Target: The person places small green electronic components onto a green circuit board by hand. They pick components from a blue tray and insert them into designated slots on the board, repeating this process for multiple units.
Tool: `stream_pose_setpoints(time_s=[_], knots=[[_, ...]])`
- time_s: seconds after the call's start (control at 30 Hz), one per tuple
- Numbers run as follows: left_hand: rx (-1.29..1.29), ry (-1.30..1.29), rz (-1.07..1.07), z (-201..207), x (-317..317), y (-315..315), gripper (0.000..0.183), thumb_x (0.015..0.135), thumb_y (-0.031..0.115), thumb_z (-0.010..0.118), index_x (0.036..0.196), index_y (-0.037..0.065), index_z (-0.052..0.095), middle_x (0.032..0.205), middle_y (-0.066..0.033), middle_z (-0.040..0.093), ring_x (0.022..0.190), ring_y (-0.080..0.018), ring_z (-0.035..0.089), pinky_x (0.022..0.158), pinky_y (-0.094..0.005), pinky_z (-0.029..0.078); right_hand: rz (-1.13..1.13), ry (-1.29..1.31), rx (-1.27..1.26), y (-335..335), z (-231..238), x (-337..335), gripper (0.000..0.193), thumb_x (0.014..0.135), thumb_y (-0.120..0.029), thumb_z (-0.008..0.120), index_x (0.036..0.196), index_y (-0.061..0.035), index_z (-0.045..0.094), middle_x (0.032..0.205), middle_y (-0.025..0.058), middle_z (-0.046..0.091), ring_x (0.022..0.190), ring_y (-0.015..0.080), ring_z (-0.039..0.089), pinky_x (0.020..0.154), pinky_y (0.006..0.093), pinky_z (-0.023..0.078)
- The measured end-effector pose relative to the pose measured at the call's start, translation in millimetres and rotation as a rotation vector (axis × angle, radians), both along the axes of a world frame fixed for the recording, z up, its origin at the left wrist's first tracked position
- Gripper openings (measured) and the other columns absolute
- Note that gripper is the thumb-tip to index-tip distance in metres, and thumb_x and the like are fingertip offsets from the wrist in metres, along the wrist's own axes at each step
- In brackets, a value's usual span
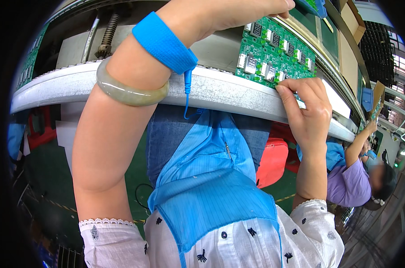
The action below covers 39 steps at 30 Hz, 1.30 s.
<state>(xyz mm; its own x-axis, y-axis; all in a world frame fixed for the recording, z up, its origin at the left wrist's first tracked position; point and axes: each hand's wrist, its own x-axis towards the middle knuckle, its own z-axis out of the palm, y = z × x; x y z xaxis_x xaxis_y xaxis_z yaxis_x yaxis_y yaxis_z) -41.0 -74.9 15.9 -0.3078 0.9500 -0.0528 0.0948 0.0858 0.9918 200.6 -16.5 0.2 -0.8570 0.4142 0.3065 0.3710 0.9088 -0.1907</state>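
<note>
A green circuit board (267, 49) with rows of small digit displays, white connectors and green LEDs lies on the line beyond the metal rail. At its near edge, my right hand (310, 100) is closed, thumb and forefinger pinched together. Whatever they pinch is too small or hidden to make out. My left hand (238, 12) reaches across above the board toward a blue bin (316, 8) holding small green parts. The top edge of the view cuts off part of this hand, so its grip is unclear. A blue wrist strap (164, 42) with a cord is on my left wrist.
The metal rail (220, 89) runs across in front of me. A threaded rod with a spring (107, 35) stands at the left, with another green board (30, 67) beyond. A red stool (274, 163) is below. At the right, a co-worker in purple (347, 185) holds up a board.
</note>
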Motion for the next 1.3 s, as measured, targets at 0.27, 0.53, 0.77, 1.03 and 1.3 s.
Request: stream_pose_setpoints(time_s=[0.27, 0.53, 0.77, 1.03, 1.3], knots=[[-0.001, -0.001, -0.014, -3.0, -1.5, -1.0, 0.032, 0.098, 0.027, 0.066, 0.087, -0.002, 0.074, 0.065, 0.0024, 0.057, 0.062, -0.0068, 0.046, 0.058, -0.0258, 0.04, -0.071, 0.013, -0.093, -2.2, 4.0, 0.5, 0.009, 0.08, -0.009, 0.08, 0.084, -0.0061, 0.073, 0.08, 0.0063, 0.069, 0.079, 0.0255, 0.062, 0.072, 0.0377, 0.048], [0.222, -0.046, 0.148, -18.0, -2.9, 2.6, 0.032, 0.1, 0.027, 0.067, 0.094, -0.004, 0.072, 0.079, -0.0008, 0.067, 0.073, -0.0065, 0.055, 0.067, -0.0223, 0.044, 0.162, 0.081, 0.041, 3.3, 7.2, -34.0, 0.022, 0.089, -0.024, 0.073, 0.108, -0.013, 0.071, 0.109, 0.003, 0.07, 0.115, 0.0283, 0.055, 0.096, 0.0468, 0.037], [0.217, -0.027, 0.17, -20.7, -15.1, 7.5, 0.032, 0.1, 0.029, 0.068, 0.1, -0.002, 0.075, 0.096, -0.0033, 0.073, 0.094, -0.0107, 0.064, 0.087, -0.026, 0.048, 0.202, -0.013, 0.029, -18.1, -9.4, -67.4, 0.033, 0.088, -0.042, 0.07, 0.104, -0.0136, 0.074, 0.089, 0.0017, 0.069, 0.106, 0.0262, 0.055, 0.092, 0.0511, 0.034], [0.114, -0.031, 0.136, -30.0, -22.8, 4.4, 0.026, 0.104, 0.027, 0.062, 0.099, 0.002, 0.07, 0.08, 0.0059, 0.056, 0.069, -0.0035, 0.039, 0.062, -0.0203, 0.031, 0.03, 0.063, 0.091, 0.6, -19.3, -25.9, 0.037, 0.088, -0.05, 0.068, 0.092, -0.0132, 0.074, 0.081, 0.0023, 0.068, 0.102, 0.0257, 0.055, 0.091, 0.0488, 0.034], [0.123, -0.018, 0.144, -33.9, -14.4, 11.9, 0.027, 0.104, 0.028, 0.062, 0.093, 0.005, 0.07, 0.069, 0.0101, 0.041, 0.065, -0.0023, 0.032, 0.058, -0.0224, 0.022, -0.314, 0.017, 0.241, 63.0, -14.5, 73.5, 0.037, 0.09, -0.047, 0.068, 0.082, -0.0112, 0.074, 0.075, 0.0041, 0.068, 0.093, 0.0263, 0.056, 0.085, 0.0454, 0.034]])
